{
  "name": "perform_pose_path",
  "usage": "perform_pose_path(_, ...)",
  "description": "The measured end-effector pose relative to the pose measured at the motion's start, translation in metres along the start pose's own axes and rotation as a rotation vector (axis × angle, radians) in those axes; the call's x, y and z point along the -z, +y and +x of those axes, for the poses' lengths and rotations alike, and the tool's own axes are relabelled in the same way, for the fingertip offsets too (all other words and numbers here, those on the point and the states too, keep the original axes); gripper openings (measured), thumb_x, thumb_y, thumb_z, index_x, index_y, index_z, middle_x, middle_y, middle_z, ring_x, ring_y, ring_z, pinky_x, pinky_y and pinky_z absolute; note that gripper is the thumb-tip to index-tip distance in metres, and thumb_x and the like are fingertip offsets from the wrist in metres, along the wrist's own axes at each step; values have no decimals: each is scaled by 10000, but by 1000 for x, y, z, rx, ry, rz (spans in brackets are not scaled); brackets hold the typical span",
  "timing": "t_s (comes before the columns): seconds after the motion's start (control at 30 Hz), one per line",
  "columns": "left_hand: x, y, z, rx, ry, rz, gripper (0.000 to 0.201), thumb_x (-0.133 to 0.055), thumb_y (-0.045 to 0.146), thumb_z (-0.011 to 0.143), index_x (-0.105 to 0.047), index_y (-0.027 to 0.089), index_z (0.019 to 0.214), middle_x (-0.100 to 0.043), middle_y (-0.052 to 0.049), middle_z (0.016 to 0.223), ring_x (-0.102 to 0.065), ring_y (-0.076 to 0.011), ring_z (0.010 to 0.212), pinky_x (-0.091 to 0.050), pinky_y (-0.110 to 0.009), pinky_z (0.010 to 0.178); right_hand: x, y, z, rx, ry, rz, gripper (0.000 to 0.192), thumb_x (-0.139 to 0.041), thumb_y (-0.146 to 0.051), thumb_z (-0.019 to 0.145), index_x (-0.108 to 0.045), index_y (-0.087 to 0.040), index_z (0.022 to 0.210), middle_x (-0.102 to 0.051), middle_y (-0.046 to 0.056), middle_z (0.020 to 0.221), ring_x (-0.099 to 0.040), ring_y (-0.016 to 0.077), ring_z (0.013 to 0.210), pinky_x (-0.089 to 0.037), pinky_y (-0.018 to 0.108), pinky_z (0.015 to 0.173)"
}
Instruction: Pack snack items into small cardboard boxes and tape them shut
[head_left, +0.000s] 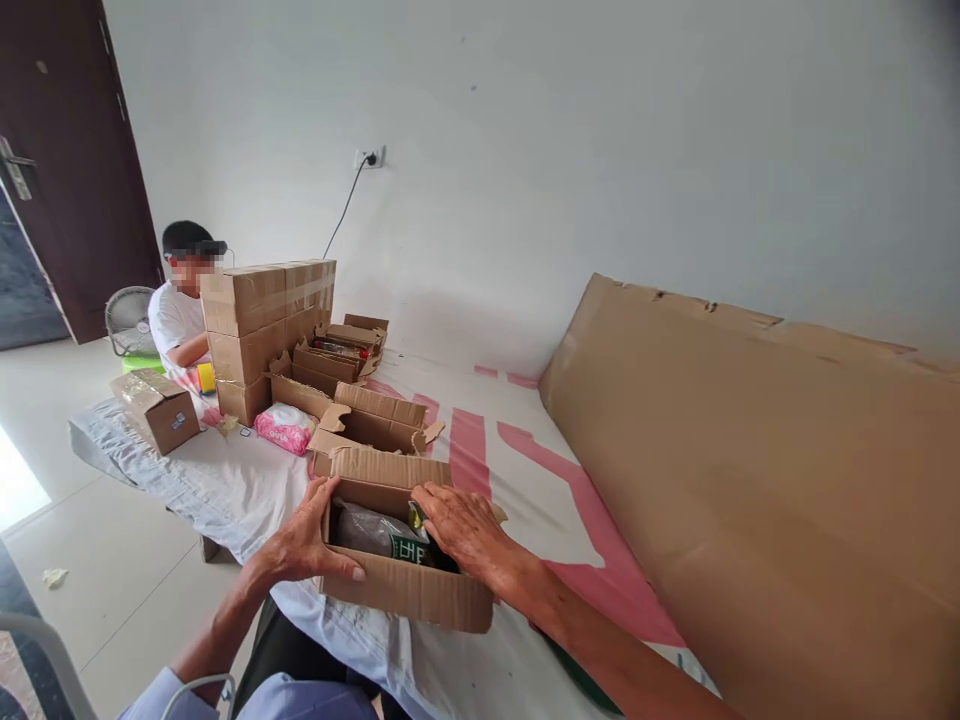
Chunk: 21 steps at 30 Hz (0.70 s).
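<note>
An open cardboard box (409,592) sits in front of me at the near edge of the covered table. My left hand (307,535) grips its left end, thumb along the near wall and fingers over the far corner. Inside lie a clear plastic bag (371,528) and a dark green package with white lettering (409,548). My right hand (465,525) reaches into the right part of the box, its bent fingers closed at a shiny yellow-green packet (417,516). The palm hides part of that packet and the box's right end.
Open boxes (379,420) stand in a row beyond mine. Taped boxes (259,325) are stacked at the back left, with a person (176,315) behind them. A pink packet (286,428) and a closed box (157,410) lie left. A large cardboard sheet (750,470) leans on the right.
</note>
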<state>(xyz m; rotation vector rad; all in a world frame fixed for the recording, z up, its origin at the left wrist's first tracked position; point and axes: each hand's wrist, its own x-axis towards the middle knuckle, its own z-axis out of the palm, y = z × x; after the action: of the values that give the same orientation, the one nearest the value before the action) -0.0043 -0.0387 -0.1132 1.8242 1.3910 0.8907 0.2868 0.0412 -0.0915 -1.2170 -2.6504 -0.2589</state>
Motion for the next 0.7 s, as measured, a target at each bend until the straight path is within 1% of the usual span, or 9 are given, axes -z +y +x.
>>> perform_pose_path(0.07,-1,-3,1,-5,1,-11,1533,-998,754,518,-297,190,1758,-228,-242,1805,-167,-500,1691,-143,-644,1386,-3,3,1,6,-20,-4,373,-479,-39,1017,-711,-266,1200,-732,106,1226,-685,268,1164,-459,362,911)
perform_pose_path(0.13,-2,-6,1,-4,-4,-19,1564,-1007,758,489,-281,219,1764,-199,-234,1823,-136,-507,1696,-122,-668,1379,3,1,6,2,-85,5,305,-477,-62,1024,-712,-254,1056,-736,101,1105,-703,259,1043,-451,350,816)
perform_pose_path(0.23,-5,-7,3,-7,-19,-27,1609,-1017,753,462,-260,199,1769,-174,-256,1828,-131,-514,1694,-118,-670,1375,16,-4,11,-1,-131,61,266,-471,-90,1015,-647,-244,888,-728,84,996,-702,240,908,-395,344,695)
perform_pose_path(0.3,-6,-6,4,-27,-8,-33,1580,-1018,742,474,-283,193,1761,-235,-259,1804,-180,-511,1681,-144,-665,1372,23,-7,10,-10,-125,131,273,-436,-108,1013,-594,-247,838,-727,70,953,-694,228,846,-376,345,678)
perform_pose_path(0.4,-7,-3,5,-69,22,-36,1497,-1020,713,501,-339,228,1743,-374,-225,1731,-283,-508,1638,-197,-672,1356,32,-8,6,-42,-82,288,255,-393,-181,1020,-532,-263,822,-700,39,850,-658,220,757,-388,340,682)
perform_pose_path(0.47,-6,-2,5,-77,31,-34,1461,-1023,688,512,-360,239,1734,-421,-210,1691,-321,-507,1613,-225,-669,1347,40,-7,3,-65,-56,415,220,-387,-257,1021,-507,-276,838,-649,9,759,-609,216,690,-393,334,665)
perform_pose_path(0.53,-6,-2,5,-67,32,-33,1443,-1026,662,517,-367,235,1728,-433,-207,1671,-333,-505,1604,-239,-659,1344,50,-7,1,-84,-22,537,215,-383,-333,1022,-475,-287,833,-564,-23,673,-529,205,614,-384,327,629)
perform_pose_path(0.6,-6,-2,6,-58,34,-36,1433,-1026,643,521,-372,215,1722,-434,-214,1657,-341,-502,1598,-244,-646,1346,62,-8,1,-94,33,638,246,-383,-401,1028,-451,-293,819,-498,-39,640,-465,195,581,-382,319,599)
perform_pose_path(0.7,-6,-4,8,-74,40,-45,1412,-1026,626,526,-387,187,1707,-446,-223,1629,-372,-492,1578,-250,-635,1348,82,-11,7,-83,161,722,280,-411,-457,1033,-467,-293,813,-496,-34,662,-454,189,591,-402,312,586)
